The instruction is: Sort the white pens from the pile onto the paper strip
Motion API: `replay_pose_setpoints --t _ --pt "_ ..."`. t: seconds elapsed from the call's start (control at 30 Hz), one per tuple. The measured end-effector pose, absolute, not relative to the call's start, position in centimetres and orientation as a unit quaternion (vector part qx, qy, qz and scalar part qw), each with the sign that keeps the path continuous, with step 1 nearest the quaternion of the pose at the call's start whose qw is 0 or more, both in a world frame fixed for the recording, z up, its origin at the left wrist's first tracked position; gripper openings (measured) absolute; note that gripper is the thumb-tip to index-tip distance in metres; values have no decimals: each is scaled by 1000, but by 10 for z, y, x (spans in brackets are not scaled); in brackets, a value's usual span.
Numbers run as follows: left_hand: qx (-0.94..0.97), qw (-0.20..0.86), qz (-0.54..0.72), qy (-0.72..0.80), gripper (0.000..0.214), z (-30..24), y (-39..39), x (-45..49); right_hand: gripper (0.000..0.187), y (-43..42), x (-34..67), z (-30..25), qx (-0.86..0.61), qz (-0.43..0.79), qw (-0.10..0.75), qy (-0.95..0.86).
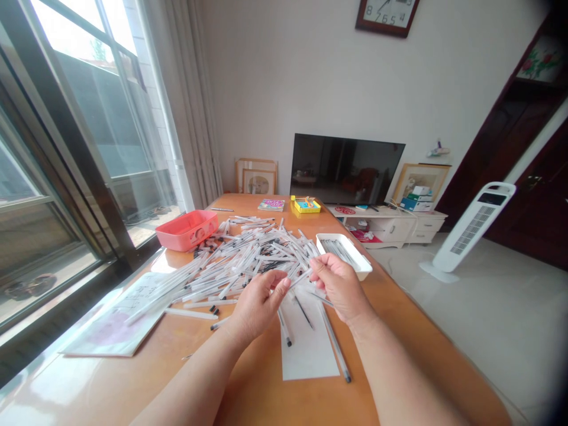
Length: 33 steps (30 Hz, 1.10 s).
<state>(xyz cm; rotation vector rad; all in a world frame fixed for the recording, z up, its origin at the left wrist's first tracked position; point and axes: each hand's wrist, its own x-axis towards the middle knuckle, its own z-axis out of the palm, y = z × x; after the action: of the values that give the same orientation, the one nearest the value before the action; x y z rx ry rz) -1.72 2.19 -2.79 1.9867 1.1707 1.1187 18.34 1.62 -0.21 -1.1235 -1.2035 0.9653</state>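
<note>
Between my two hands runs a clear pen barrel, slanting up to the right. My right hand pinches its upper end between thumb and fingers. Thumb and fingertips of my left hand close around its lower end. Just beyond them spreads a large heap of translucent pen barrels, several with black ends. Under my hands lies a white sheet of paper. On it rest a thin dark refill and a pen; another pen lies along its right edge.
A white tray of thin refills stands right of the heap, a red plastic basket at its left. A booklet lies at the left table edge. Farther back are a yellow box and a colourful book.
</note>
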Motion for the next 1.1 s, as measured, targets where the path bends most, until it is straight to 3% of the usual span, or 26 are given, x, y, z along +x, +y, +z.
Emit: replay_pose_setpoints --t 0.1,0.23,0.4,0.7,0.93,1.1 --pt "790 156 372 461 25 -29 25 -16 35 20 199 0 -533 289 606 -515" --pt "844 65 271 458 28 -33 25 -6 30 20 208 3 -563 172 592 -551" --pt "860 10 225 459 36 -39 26 3 27 18 207 7 -568 167 585 -555" --pt "869 15 220 444 15 -40 30 3 29 13 205 13 -556 161 606 -545" --pt "831 116 323 438 13 -34 32 3 29 11 207 16 -549 144 658 -495" --pt "645 412 476 433 39 -28 36 -6 29 15 203 10 -487 302 696 -433"
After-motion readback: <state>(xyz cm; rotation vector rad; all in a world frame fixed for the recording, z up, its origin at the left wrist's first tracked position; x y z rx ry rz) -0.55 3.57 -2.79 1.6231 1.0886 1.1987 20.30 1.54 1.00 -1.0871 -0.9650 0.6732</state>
